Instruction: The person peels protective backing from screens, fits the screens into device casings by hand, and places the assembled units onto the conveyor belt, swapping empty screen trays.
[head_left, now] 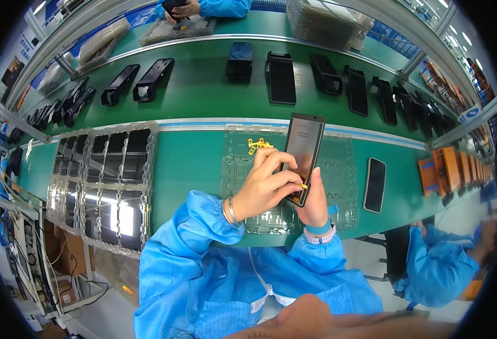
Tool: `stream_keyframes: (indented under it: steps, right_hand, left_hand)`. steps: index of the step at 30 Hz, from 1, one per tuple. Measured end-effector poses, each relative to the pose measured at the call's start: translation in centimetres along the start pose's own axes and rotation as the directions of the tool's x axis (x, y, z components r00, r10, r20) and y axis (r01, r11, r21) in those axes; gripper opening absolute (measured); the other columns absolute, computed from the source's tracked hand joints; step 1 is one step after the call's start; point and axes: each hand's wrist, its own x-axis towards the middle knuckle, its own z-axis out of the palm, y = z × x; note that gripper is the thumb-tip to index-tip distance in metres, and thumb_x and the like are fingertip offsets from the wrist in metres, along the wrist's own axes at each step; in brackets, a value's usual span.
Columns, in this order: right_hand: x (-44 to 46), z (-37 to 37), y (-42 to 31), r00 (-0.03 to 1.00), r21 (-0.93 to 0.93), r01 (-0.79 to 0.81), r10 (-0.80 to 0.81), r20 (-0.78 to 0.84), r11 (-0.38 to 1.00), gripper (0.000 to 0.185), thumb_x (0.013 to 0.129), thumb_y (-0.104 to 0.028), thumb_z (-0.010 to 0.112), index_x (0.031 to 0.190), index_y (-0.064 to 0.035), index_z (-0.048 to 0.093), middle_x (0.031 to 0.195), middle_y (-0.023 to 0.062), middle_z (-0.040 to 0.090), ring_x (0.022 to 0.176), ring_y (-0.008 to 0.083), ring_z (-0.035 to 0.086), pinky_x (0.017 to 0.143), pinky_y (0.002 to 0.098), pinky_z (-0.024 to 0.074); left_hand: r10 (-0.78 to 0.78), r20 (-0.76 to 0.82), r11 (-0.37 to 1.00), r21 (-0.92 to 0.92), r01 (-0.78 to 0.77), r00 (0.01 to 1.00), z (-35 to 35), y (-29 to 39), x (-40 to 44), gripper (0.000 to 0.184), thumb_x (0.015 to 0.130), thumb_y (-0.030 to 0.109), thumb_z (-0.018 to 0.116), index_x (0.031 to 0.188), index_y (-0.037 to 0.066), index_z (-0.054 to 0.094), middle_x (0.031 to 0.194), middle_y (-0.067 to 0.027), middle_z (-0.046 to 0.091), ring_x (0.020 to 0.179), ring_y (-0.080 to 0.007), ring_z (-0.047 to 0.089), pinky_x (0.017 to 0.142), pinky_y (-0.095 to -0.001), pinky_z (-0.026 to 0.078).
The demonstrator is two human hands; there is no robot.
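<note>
My right hand (314,204) is wrapped round the lower end of a black handheld device (307,138), which is tilted upright with its grey screen showing. Over its lower part, my left hand (268,183) pinches a tiny yellow piece (304,186) against the device's bottom edge. Beneath both hands lies a clear plastic tray (234,198) with moulded pockets. A small heap of yellow pieces (257,145) rests on this tray, just beyond my left hand. To the right, a phone-like device (374,185) with a dark screen and light frame lies on the green bench.
Blister trays (90,186) of dark screen panels sit on the left. Black handheld terminals (282,79) line the green belt behind a metal rail. Orange bins (446,169) stand at right. One co-worker (438,263) sits at right; another's hands (183,10) work across the belt.
</note>
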Motion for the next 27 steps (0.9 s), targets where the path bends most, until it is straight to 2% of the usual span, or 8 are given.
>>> stream_keyframes:
  steps: [7,12,16,19,22,24,26,27]
  right_hand:
    - [-0.2,-0.5,0.8,0.995,-0.111,0.077,-0.083,-0.051,0.991,0.057,0.101,-0.047,0.023,0.134,-0.003,0.041,0.123,0.014,0.054,0.109,0.0222,0.057,0.093,0.0346,0.0469]
    - [1.3,-1.7,-0.9,0.898,0.082,0.301,-0.254,-0.359,0.95,0.061,0.099,-0.053,0.02,0.128,-0.0037,0.043,0.122,0.0176,0.052,0.109,0.0252,0.057,0.077,0.0454,0.0572]
    - [0.4,-1.7,-1.1,0.909,0.017,0.351,-0.337,-0.246,0.936,0.048,0.095,-0.021,0.049,0.137,-0.0032,0.035,0.132,0.0183,0.045,0.119,0.0283,0.049,0.087,0.0468,0.0532]
    - [0.6,-1.8,-0.7,0.889,-0.073,0.421,-0.427,-0.167,0.904,0.065,0.082,-0.001,0.06,0.141,-0.0016,0.032,0.136,0.0182,0.041,0.124,0.0289,0.045,0.096,0.0494,0.0476]
    - [0.8,-2.5,-0.7,0.863,-0.047,0.499,-0.501,-0.066,0.866,0.075,0.072,0.003,0.065,0.14,-0.0011,0.034,0.138,0.0191,0.038,0.128,0.0295,0.041,0.102,0.0539,0.0411]
    - [0.3,-2.8,-1.1,0.864,0.137,0.497,-0.504,0.02,0.857,0.075,0.071,0.004,0.064,0.139,-0.0013,0.035,0.139,0.0196,0.037,0.13,0.0299,0.04,0.102,0.0565,0.0405]
    - [0.1,-3.4,-1.2,0.87,0.268,0.45,-0.485,0.083,0.852,0.075,0.076,-0.012,0.073,0.139,-0.0018,0.034,0.14,0.0224,0.035,0.128,0.033,0.042,0.091,0.0568,0.0499]
    - [-0.1,-3.4,-1.2,0.881,0.328,0.414,-0.464,0.089,0.849,0.076,0.077,-0.018,0.074,0.14,-0.0019,0.033,0.141,0.023,0.035,0.127,0.0339,0.043,0.087,0.0559,0.0525]
  left_hand:
    - [0.006,0.102,1.0,0.01,-0.007,0.995,0.1,-0.2,-0.2,0.017,0.072,0.01,0.074,0.082,0.011,0.06,0.107,-0.0052,0.051,0.102,-0.0281,0.041,0.09,-0.041,0.033]
    - [-0.207,-0.021,0.967,0.149,0.207,0.978,-0.8,-2.7,0.2,0.008,0.078,0.012,0.068,0.079,0.01,0.06,0.119,-0.0145,0.047,0.112,-0.0354,0.037,0.098,-0.0462,0.028]
    - [-0.436,-0.006,0.737,0.571,0.362,0.9,-0.8,-12.1,-1.3,0.018,0.069,0.017,0.077,0.07,0.007,0.062,0.124,-0.0171,0.044,0.116,-0.0387,0.035,0.098,-0.0472,0.03]
    - [-0.513,-0.028,0.618,0.681,0.393,0.858,-1.8,-11.5,0.4,0.033,0.063,0.025,0.082,0.081,0.005,0.063,0.125,-0.0193,0.043,0.117,-0.0396,0.035,0.097,-0.0478,0.032]
    - [-0.379,-0.22,0.658,0.619,0.429,0.899,-3.9,-13.5,1.6,0.06,0.057,0.038,0.085,0.097,0.001,0.06,0.127,-0.0222,0.041,0.117,-0.04,0.035,0.097,-0.05,0.031]
    - [-0.413,-0.432,0.462,0.66,0.593,0.802,-7.6,-17.9,2.4,0.076,0.059,0.049,0.082,0.109,0.0,0.052,0.129,-0.0234,0.04,0.117,-0.0406,0.037,0.096,-0.0506,0.034]
    - [-0.234,-0.672,0.149,0.689,0.709,0.702,-12.1,-24.2,2.0,0.088,0.06,0.056,0.079,0.116,-0.004,0.048,0.135,-0.0269,0.036,0.119,-0.0427,0.038,0.094,-0.0499,0.038]
    - [-0.278,-0.733,0.033,0.638,0.769,0.621,-14.2,-25.3,2.0,0.097,0.06,0.057,0.079,0.123,-0.006,0.043,0.139,-0.027,0.032,0.121,-0.0422,0.038,0.095,-0.0496,0.039]
